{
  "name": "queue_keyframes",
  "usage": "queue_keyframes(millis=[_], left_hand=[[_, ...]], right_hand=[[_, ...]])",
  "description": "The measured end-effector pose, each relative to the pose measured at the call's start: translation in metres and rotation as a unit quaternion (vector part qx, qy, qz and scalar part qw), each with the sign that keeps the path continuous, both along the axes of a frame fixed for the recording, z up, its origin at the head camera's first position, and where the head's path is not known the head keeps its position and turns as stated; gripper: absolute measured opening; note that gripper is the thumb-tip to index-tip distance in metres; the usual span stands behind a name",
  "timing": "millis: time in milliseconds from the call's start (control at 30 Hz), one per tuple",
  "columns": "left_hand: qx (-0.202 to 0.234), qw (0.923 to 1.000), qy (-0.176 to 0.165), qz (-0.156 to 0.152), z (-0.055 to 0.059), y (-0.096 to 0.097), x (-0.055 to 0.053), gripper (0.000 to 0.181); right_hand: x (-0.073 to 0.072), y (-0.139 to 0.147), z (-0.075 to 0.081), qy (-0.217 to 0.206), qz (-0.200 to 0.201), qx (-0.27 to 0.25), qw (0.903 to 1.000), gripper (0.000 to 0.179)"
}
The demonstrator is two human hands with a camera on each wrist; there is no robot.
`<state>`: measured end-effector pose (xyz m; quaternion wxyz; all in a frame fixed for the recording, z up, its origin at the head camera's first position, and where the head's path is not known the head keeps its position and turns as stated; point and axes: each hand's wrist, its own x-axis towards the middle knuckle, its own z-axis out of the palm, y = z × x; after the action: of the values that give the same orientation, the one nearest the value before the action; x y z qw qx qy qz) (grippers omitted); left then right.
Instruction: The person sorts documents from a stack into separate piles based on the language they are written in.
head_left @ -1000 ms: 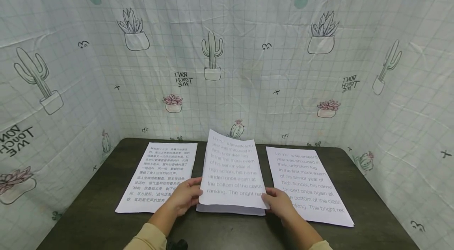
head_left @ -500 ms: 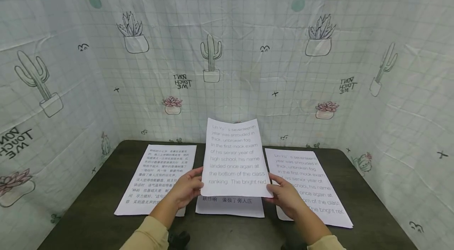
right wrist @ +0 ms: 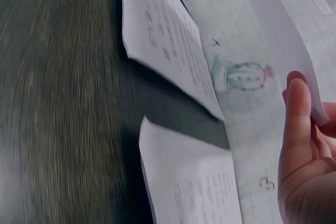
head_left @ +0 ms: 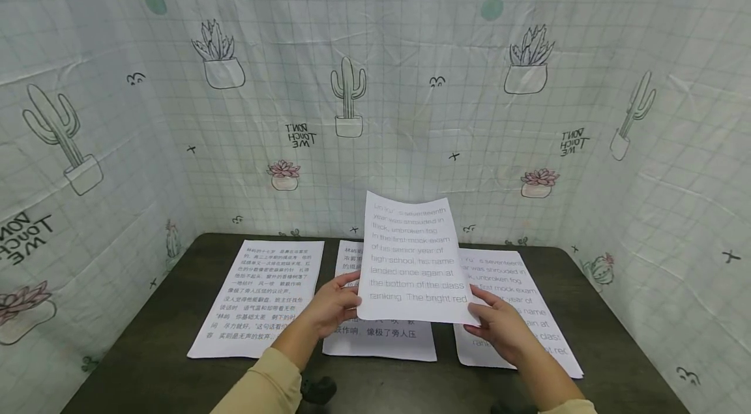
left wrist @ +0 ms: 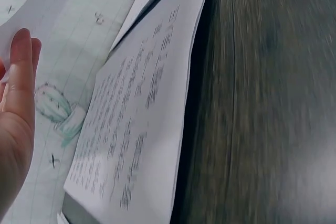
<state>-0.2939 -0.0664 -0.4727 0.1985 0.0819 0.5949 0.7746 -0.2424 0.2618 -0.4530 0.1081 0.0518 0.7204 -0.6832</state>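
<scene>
- A white rectangular sheet of paper printed with grey English text [head_left: 413, 261] was held raised and tilted, with its printed face turned toward the head camera and its top edge slightly bowed. Whether more than one leaf was held could not be told.
- The lower left edge of the sheet was pinched between the thumb and fingers of the left hand [head_left: 331, 306].
- The lower right corner was pinched between the thumb and fingers of the right hand [head_left: 499, 323].
- The sheet was positioned above a white paper stack printed with large Chinese characters [head_left: 381, 347], clear of it; in the head view, the stack's upper right part was hidden by the sheet.
- To the left, a white paper stack printed with smaller Chinese characters [head_left: 258, 293] was laid flat, its lower right part covered from view by the left hand and forearm.
- To the right, a white paper stack printed with English text [head_left: 530, 306] was laid at a slant, partly hidden by the sheet and the right hand.
- All three stacks were supported by a dark wood-grain table [head_left: 152, 336].
- The table was backed by a pale curtain with grid lines and cactus prints [head_left: 399, 101].
- The left forearm was covered by a beige sleeve [head_left: 264, 381].
</scene>
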Motion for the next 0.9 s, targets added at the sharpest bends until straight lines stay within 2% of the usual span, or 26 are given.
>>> queue_keyframes(millis=[267,500,733,833,900], left_hand=[[-0.012,0.9999,-0.005,-0.004,0.008,0.034,-0.001,0.068],[-0.017,0.9998,-0.011,-0.006,0.009,0.062,0.000,0.069],[-0.009,0.9997,-0.005,-0.021,0.010,0.088,0.000,0.067],[-0.003,0.9997,-0.007,-0.024,0.010,0.100,0.001,0.067],[-0.001,0.9997,-0.005,-0.024,0.009,0.107,0.002,0.067]], right_hand=[[0.012,0.031,0.006,-0.002,-0.001,-0.005,1.0000,0.064],[0.020,0.057,0.008,-0.008,-0.007,0.000,0.9999,0.068],[0.028,0.082,0.007,0.003,-0.022,0.000,0.9997,0.069],[0.031,0.092,0.007,0.007,-0.029,0.007,0.9995,0.062],[0.033,0.099,0.007,0.010,-0.033,0.007,0.9994,0.047]])
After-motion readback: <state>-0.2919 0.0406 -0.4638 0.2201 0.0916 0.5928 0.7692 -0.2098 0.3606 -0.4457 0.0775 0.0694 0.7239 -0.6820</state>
